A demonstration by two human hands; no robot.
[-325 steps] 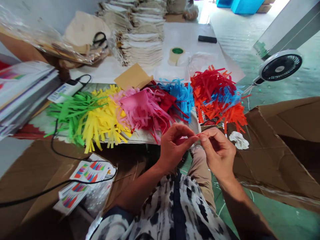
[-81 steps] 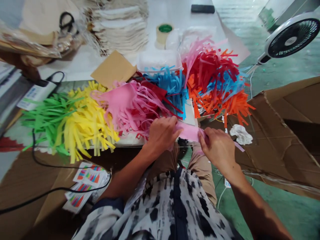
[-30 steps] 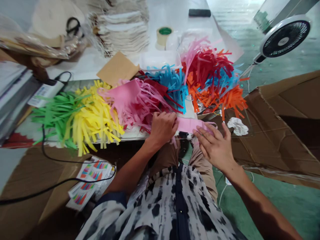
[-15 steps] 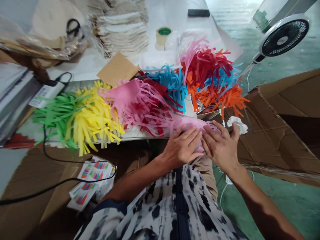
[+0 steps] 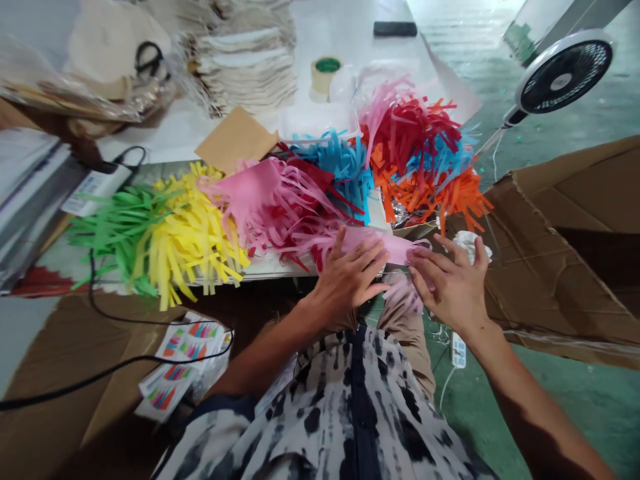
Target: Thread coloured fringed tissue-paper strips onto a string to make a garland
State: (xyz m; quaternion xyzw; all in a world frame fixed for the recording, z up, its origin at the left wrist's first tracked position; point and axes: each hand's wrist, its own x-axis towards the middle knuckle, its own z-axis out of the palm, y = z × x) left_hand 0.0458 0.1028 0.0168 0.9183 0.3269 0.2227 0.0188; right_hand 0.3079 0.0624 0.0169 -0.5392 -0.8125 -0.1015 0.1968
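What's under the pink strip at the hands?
Below the pink strip, pink fringe hangs over a beige trouser leg. Whatever lies directly beneath, the strip and left hand cover.

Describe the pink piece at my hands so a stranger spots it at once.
On the table, find the coloured fringe along the near edge. Go right past the yellow fringe to the left hand and right hand. At their fingers lies the pink piece, the only fringe with both hands on it.

Glare on far floor (image 5: 455, 23), shadow under table (image 5: 270, 266), stretched edges, perhaps slight blur
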